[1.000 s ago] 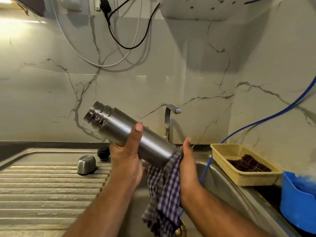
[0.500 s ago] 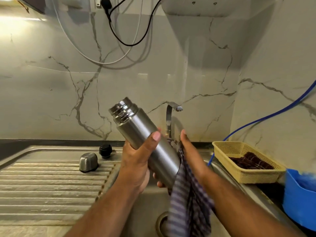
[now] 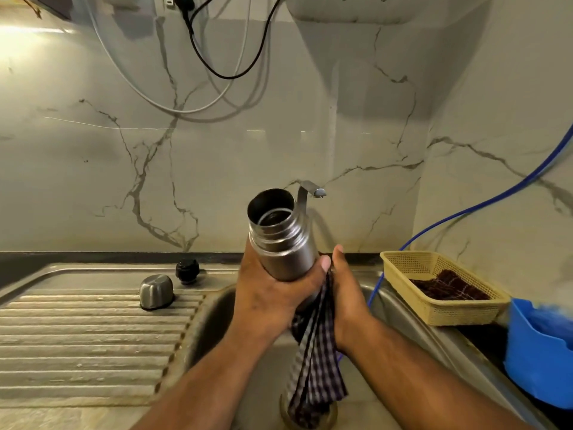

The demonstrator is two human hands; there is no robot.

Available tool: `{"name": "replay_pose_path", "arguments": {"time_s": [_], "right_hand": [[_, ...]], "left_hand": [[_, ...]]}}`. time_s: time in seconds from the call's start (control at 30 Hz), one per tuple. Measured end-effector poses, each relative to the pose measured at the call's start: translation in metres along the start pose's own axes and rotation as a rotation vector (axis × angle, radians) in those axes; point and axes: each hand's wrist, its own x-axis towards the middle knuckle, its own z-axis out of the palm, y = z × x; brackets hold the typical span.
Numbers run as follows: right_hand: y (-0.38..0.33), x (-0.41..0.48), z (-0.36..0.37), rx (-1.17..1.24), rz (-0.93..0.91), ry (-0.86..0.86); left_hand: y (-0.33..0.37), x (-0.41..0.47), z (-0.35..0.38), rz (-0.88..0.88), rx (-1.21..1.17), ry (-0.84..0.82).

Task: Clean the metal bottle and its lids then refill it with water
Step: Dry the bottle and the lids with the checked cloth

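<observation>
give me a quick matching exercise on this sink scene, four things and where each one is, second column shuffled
Things:
1. bottle
2. silver cap
3. checked cloth
4. yellow basket

Places:
a. right of the sink, with a dark cloth inside
b. standing on the ribbed drainboard
c. gripped in the left hand, mouth open
d. held by the right hand, hanging down into the sink

Pairs: 1-c, 2-b, 3-d, 4-a
</observation>
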Motion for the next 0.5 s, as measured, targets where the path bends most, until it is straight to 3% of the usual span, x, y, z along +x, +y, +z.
{"name": "replay_pose_path", "arguments": {"time_s": [0.1, 0.23, 0.37, 0.5], "right_hand": [[0.001, -0.002, -0.006, -0.001, 0.002, 0.011], [0.01, -0.004, 0.005, 0.004, 0.036, -0.04], [0.009, -0.001, 0.008, -0.247, 0.023, -0.144], [-0.009, -0.008, 0.002, -0.682, -0.311, -0.023]], "left_hand": [[0.004, 0.0, -0.002, -0.103, -0.297, 0.039], [-0.001, 0.01, -0.013, -0.281, -0.653, 0.225], [-0.008, 0.016, -0.02, -0.215, -0.528, 0.279], [-0.015, 0.02, -0.031, -0.181, -0.466, 0.323]]}}
